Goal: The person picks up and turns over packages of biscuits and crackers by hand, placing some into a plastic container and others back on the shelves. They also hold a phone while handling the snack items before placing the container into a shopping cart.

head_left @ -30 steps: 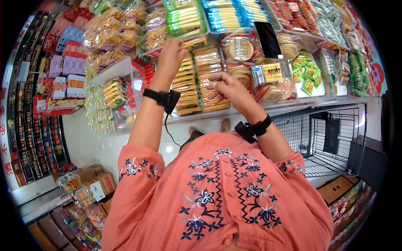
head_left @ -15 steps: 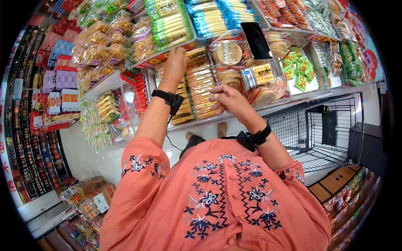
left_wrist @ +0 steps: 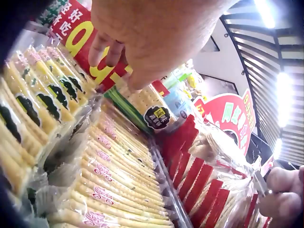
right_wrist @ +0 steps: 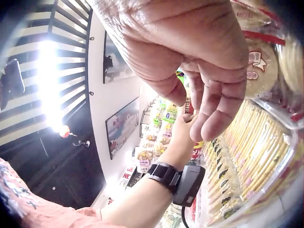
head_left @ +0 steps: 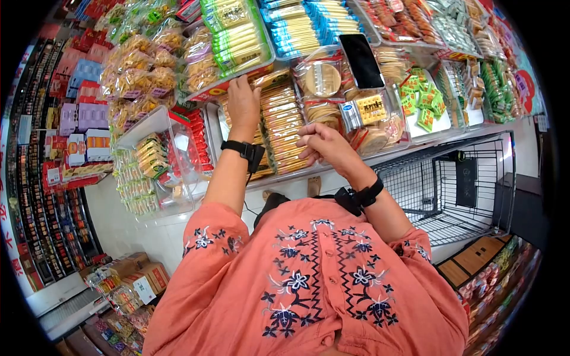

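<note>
In the head view my left hand (head_left: 244,107) reaches over the long cracker packs (head_left: 282,127) to the bin's far end, beside a pack lying crosswise (head_left: 272,78). The left wrist view shows a fingertip against the top of that pack (left_wrist: 156,111), with a gap between thumb and fingers in front of a red price label (left_wrist: 80,35). Whether the fingertips bear on the pack is unclear. My right hand (head_left: 325,144) hovers over the near right part of the bin, its fingers loosely bent; nothing is in it in the right wrist view (right_wrist: 204,71).
A black phone (head_left: 362,61) lies on bagged round crackers at the right. Green-wrapped packs (head_left: 234,35) and blue-wrapped packs (head_left: 294,29) fill bins farther back. A clear plastic bin (head_left: 159,121) stands at the left, and an upright wire cart (head_left: 415,199) at the right.
The view has shifted. My left hand has moved slightly left and nearer along the bin's far end, its fingers now spread lower. My right hand has stayed about the same, over the packs.
</note>
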### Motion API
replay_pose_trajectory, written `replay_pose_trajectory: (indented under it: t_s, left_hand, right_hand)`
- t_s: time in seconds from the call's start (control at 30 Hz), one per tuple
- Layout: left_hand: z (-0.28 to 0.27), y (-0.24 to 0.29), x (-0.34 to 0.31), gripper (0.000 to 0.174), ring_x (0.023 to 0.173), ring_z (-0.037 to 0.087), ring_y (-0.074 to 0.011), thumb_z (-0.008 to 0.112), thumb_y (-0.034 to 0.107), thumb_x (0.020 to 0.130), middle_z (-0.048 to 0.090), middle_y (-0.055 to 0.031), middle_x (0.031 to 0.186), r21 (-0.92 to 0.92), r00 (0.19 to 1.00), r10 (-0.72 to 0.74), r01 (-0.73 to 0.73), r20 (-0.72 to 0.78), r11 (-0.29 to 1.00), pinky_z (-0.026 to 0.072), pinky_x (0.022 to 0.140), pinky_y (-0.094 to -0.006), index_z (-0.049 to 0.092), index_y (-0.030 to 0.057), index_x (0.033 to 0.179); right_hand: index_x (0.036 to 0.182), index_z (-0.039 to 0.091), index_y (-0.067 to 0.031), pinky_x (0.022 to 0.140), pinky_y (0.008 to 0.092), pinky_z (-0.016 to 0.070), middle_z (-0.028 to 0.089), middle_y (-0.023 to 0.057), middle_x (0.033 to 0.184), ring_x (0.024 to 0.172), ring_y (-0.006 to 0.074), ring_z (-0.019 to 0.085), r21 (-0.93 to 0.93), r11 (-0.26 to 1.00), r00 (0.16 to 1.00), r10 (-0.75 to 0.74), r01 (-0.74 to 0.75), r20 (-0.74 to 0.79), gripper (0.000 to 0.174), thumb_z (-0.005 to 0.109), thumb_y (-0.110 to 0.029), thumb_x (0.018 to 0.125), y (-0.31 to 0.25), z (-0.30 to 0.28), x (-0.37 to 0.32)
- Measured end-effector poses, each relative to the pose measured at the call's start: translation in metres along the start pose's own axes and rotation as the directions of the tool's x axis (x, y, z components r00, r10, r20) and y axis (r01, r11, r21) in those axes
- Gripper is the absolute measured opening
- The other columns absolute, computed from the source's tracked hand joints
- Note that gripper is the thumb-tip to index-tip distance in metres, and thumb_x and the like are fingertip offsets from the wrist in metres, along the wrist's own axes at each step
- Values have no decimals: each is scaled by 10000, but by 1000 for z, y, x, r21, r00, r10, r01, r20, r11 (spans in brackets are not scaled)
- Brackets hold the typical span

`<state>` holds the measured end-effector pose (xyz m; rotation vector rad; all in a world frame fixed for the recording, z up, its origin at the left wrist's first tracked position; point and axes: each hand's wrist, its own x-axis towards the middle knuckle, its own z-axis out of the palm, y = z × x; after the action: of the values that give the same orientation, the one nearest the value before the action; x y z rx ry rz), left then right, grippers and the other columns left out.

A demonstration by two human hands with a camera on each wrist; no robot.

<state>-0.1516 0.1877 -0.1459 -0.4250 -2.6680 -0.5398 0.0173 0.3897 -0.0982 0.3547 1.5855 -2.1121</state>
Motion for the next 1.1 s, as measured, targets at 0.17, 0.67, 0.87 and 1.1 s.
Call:
replay_pose_trajectory:
  t_s: [0.17, 0.67, 0.87, 1.1]
  left_hand:
    - [14, -21, -2, 331, 996, 604, -430, 717, 172, 913, 612, -224, 1107, -214, 981, -190, 195, 46, 957, 501, 845, -493, 577, -26, 1138]
    - [27, -30, 10, 415, 953, 678, -385, 699, 284, 930, 706, -245, 1036, -288, 946, -250, 302, 204, 909, 517, 845, -429, 629, -70, 1135]
    - [40, -42, 3, 411, 942, 695, -304, 720, 259, 915, 714, -200, 1026, -373, 958, -238, 282, 162, 884, 532, 842, -391, 615, -72, 1136]
    - [-1, -13, 4, 435, 945, 684, -255, 729, 265, 913, 706, -173, 1039, -456, 941, -292, 337, 168, 823, 533, 858, -358, 610, -65, 1170]
  right_hand:
    - [1289, 532, 3, 614, 225, 483, 690, 102, 1105, 777, 132, 696, 20, 1000, 1000, -15, 15, 9, 420, 572, -271, 973, 2, 2, 5]
    - [1282, 525, 48, 703, 263, 569, 663, 140, 1123, 865, 162, 696, 22, 1000, 999, -6, 5, 44, 399, 568, -226, 995, 4, 2, 10]
    - [1276, 528, 43, 691, 259, 575, 662, 145, 1122, 859, 163, 694, 15, 1000, 998, -9, 8, 63, 390, 574, -227, 999, 9, 8, 14]
    - [1247, 545, 14, 691, 265, 573, 670, 129, 1088, 866, 168, 699, 1, 1000, 996, 7, -7, 90, 330, 565, -202, 997, 15, 12, 15]
